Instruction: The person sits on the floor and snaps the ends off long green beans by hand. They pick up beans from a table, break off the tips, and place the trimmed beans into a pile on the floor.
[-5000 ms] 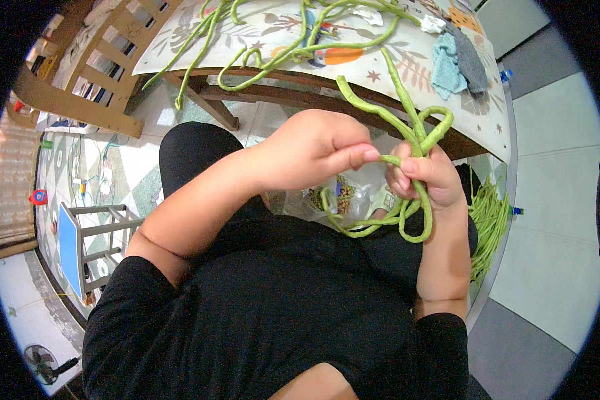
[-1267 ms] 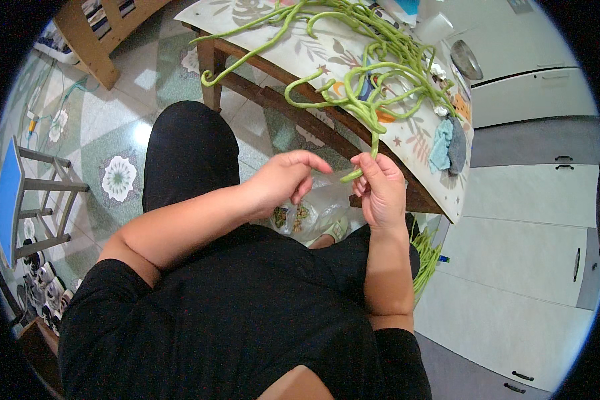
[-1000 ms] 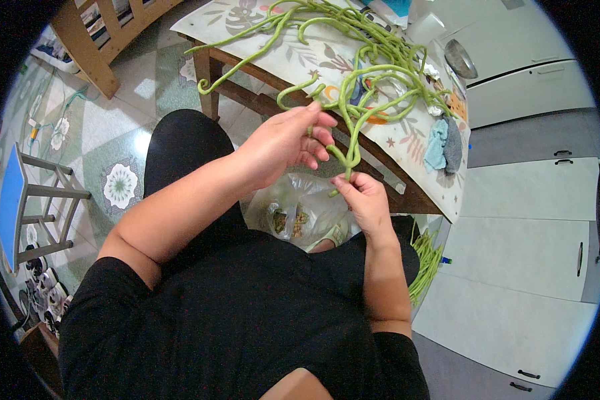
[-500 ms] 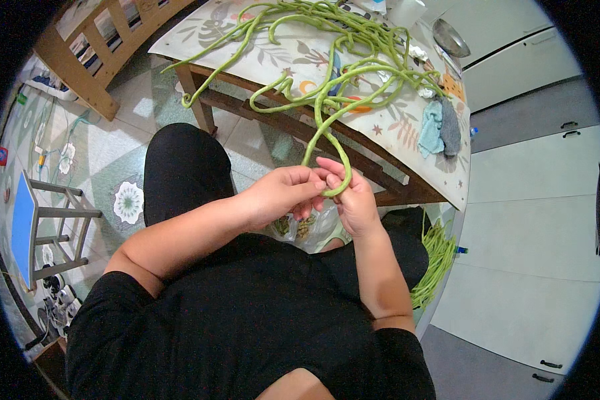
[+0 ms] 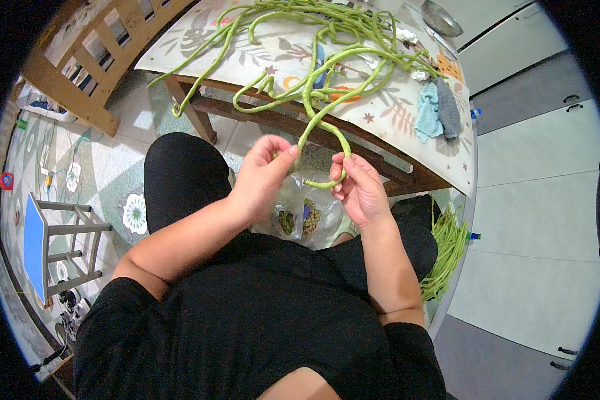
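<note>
Two strands of green long beans (image 5: 311, 100) hang off the near table edge and cross in front of me. My right hand (image 5: 361, 192) pinches one long bean (image 5: 345, 148) between thumb and fingers, and its free tip curls left below the grip. My left hand (image 5: 263, 177) is closed, thumb and fingertips against the other strand; part of its grip is hidden. Below my hands, between my knees, sits a clear plastic bag (image 5: 330, 215) with green and tan bits in it. A large heap of long beans (image 5: 340, 20) covers the far part of the table.
The table (image 5: 407, 107) has a leaf-patterned cover, with blue and grey cloths (image 5: 428, 113) and a metal bowl (image 5: 441, 19) to the right. More long beans (image 5: 447, 250) lie beside my right knee. A blue-topped stool (image 5: 35, 243) stands left, below a wooden bed frame (image 5: 80, 67).
My hands have moved apart, the left one leftward and up, the right one slightly right. The bean's tip now shows free between them. The view has shifted slightly.
</note>
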